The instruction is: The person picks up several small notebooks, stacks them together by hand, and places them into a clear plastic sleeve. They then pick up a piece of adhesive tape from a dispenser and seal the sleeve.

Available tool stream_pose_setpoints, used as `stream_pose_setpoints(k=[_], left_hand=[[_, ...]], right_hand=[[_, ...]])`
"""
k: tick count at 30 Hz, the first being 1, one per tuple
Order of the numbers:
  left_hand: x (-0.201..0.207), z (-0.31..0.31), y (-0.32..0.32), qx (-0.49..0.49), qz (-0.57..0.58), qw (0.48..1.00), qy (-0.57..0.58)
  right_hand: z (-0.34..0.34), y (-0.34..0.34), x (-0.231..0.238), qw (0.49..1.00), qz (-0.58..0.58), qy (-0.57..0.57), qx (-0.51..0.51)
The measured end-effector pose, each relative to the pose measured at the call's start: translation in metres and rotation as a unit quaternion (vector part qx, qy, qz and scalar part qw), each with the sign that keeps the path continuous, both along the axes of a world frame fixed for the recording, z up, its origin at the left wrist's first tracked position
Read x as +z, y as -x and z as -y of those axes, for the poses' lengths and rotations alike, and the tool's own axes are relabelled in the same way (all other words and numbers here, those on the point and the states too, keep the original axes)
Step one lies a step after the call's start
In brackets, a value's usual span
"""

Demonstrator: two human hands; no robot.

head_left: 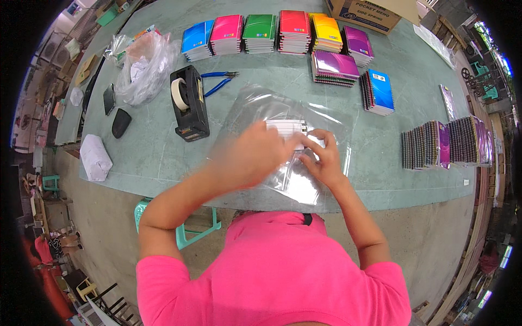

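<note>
Clear plastic bags (299, 185) lie in a loose pile on the table in front of me. On them rests a small stack of white paper slips (284, 127) with dark marks at the right end. My left hand (255, 149), smeared by motion, reaches over the plastic, its fingertips at the slips' near edge; whether it grips anything is hidden. Just right of the slips, my right hand (325, 158) has bent fingers, thumb and forefinger apart, close to the left fingertips. Beyond my left hand stands a black tape dispenser (191, 106) with a roll of pale tape.
Blue-handled pliers (218, 81) lie beside the dispenser. Stacks of colourful spiral notebooks (260, 35) line the far side, with purple bundles (427, 145) at right and a cardboard box (364, 13) behind. A crumpled plastic bag (144, 70), phone (109, 99) and white bundle (96, 157) sit left.
</note>
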State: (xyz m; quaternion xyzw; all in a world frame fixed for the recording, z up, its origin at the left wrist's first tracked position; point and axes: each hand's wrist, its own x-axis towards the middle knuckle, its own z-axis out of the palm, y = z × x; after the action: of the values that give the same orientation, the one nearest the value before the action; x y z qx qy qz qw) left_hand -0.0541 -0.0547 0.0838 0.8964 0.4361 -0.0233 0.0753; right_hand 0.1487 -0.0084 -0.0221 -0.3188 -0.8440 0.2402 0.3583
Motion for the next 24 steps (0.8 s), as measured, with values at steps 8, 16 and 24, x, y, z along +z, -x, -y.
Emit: stream_pose_setpoints(k=[8,16,24], left_hand=[[0.021,-0.003,0.02,-0.025,0.101,0.977,-0.189],[-0.015,-0.048,0.004,-0.094,0.089,0.973,-0.191],[0.015,-0.058,0.017,-0.031,-0.03,0.995,-0.091]], right_hand=[[-0.013,0.005,0.013,0.971,0.096,-0.2,0.09],[0.002,0.009,0.005,0.991,0.015,-0.126,0.049],[0.001,0.009,0.013,0.983,0.082,-0.143,0.076]])
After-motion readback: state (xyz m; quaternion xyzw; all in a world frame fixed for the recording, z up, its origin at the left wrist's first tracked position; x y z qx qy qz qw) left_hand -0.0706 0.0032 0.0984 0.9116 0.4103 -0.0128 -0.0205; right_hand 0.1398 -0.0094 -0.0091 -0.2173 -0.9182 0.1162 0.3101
